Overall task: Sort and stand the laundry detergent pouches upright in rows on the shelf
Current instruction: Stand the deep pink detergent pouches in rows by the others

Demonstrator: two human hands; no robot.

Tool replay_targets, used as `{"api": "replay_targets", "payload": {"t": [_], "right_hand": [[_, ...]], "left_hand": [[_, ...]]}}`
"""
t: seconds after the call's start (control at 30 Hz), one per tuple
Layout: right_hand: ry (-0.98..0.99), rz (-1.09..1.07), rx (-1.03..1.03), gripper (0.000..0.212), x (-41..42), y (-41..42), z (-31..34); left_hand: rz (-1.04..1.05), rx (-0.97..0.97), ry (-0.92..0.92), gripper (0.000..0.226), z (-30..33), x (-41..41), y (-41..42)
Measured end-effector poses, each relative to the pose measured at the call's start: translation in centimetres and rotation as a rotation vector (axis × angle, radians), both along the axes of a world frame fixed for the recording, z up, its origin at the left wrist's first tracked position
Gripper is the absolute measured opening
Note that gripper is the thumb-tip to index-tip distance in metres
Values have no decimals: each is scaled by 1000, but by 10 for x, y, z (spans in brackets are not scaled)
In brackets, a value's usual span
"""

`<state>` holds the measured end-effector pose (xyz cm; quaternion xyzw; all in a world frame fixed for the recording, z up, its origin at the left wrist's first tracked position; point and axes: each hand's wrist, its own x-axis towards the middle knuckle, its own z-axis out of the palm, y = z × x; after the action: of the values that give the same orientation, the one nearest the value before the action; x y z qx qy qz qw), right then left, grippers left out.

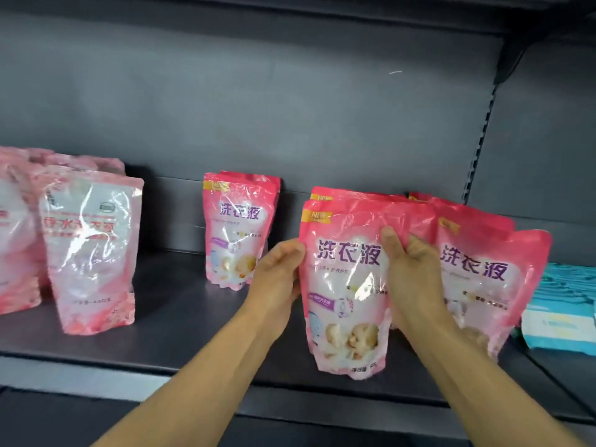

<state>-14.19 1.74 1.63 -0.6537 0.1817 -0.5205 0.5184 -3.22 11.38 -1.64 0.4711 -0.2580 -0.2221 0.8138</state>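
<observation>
The dark grey shelf (180,321) carried pink detergent pouches in 4 groups. At the far left stood a cluster of paler pink pouches (92,253), at least 3, the exact count hidden by overlap and blur. Right of centre, a row of at least 3 stood one behind another; its front pouch (346,298) stood upright near the shelf's front edge, held at both sides. Just beside it on the right was another row of about 3 pouches (483,275). Further back stood 2 pouches (238,230) together. At the far right lay 1 stack of blue-and-white packs (561,317). The left hand (277,279) had its grip curled round the front pouch's left edge; the right hand (414,272) pinched its upper right side, thumb on the face.
</observation>
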Motion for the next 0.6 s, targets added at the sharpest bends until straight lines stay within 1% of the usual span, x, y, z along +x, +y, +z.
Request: {"api": "replay_targets", "payload": {"t": [0.1, 0.17, 0.2, 0.33, 0.47, 0.6], "right_hand": [[17, 60, -48, 24, 31, 15, 1], [39, 85, -46, 26, 51, 24, 2], [49, 82, -46, 30, 63, 28, 2], [20, 106, -63, 40, 110, 43, 6], [17, 122, -73, 36, 149, 52, 1], [-3, 135, -86, 37, 170, 57, -7]], "left_hand": [[131, 12, -93, 18, 11, 26, 28], [217, 24, -154, 20, 17, 42, 44], [246, 15, -166, 21, 20, 50, 50], [321, -45, -161, 19, 29, 83, 68], [380, -44, -143, 20, 29, 117, 76], [409, -16, -106, 23, 23, 140, 74]]}}
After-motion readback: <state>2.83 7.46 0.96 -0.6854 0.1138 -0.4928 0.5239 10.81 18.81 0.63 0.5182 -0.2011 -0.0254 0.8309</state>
